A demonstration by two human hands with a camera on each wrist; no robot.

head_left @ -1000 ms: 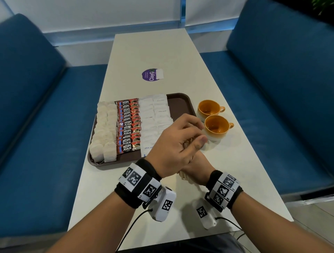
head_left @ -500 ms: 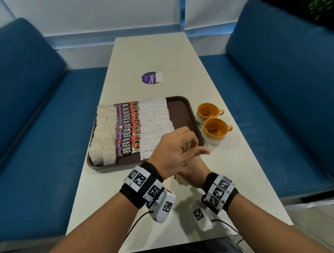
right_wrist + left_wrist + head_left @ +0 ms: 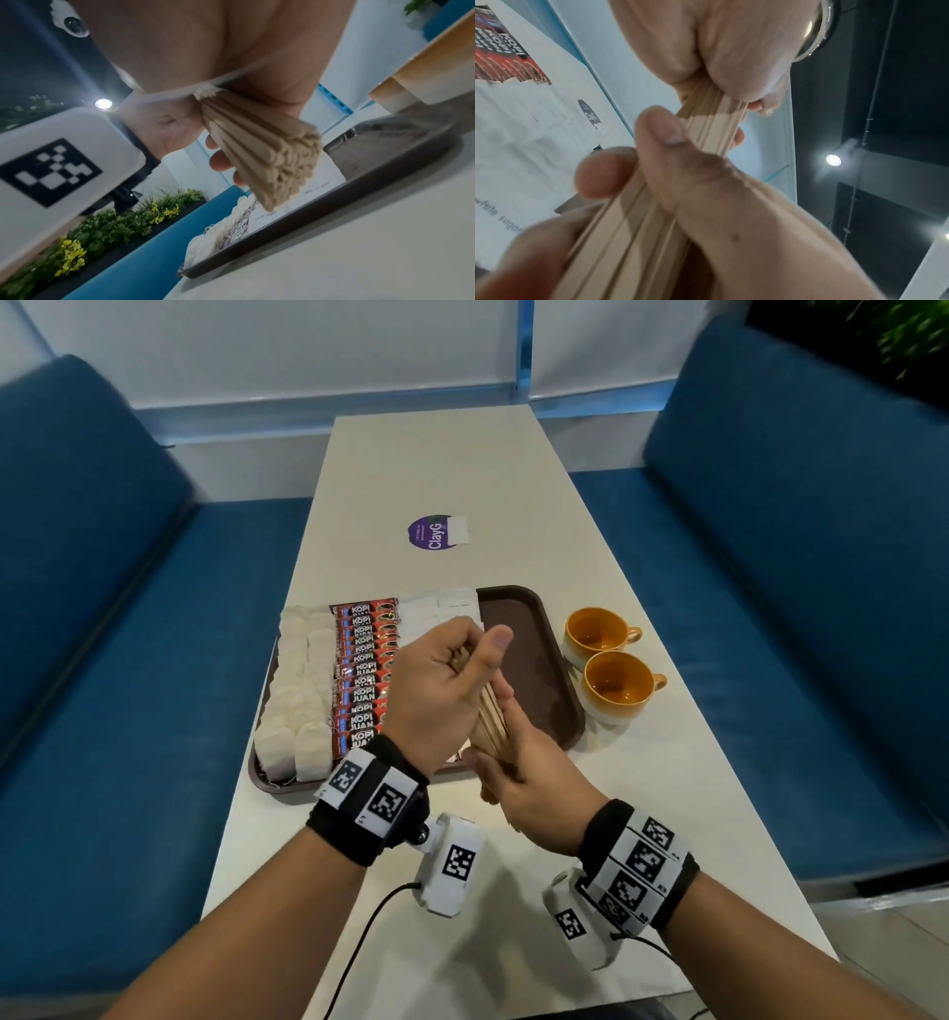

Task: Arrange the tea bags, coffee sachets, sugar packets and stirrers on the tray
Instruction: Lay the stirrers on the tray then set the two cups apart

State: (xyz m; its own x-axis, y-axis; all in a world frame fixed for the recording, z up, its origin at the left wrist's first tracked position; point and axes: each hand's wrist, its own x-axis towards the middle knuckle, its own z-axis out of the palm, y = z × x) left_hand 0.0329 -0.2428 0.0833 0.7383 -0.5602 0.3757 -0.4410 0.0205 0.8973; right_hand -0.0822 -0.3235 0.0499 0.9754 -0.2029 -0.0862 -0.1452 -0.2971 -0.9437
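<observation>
The tea bags (image 3: 298, 701), coffee sachets (image 3: 365, 660) and sugar packets (image 3: 441, 606) already lie in rows on the left and middle of the tray (image 3: 539, 660), so by my reckoning the stirrers (image 3: 492, 719) are the last step, and that is the one in hand. Both hands are closed round one bundle of them, held above the near edge of the tray, off the surface (image 3: 462, 469): the left hand (image 3: 436, 690) grips the far end with its fingers curled and thumb laid over the top, the right hand (image 3: 529, 783) clasps the near end from below. From the left wrist view the thumb and a fingertip pinch across the flat sticks, which run on into the other fist. The bundle's long axis runs from near the person's body up and away towards the far end of the table, tilted, with the far end higher; in the right wrist view the rounded tips (image 3: 290, 172) fan out unevenly, so the sticks are not squared up. The bare brown strip on the right of the tray, beside the sugar, looks like the place for them. The next move, I would think, calls for evening the ends, turning the bundle to run parallel with the rows, and lowering it flat without nudging the sugar or the two cups (image 3: 616, 680) just beside the tray.
</observation>
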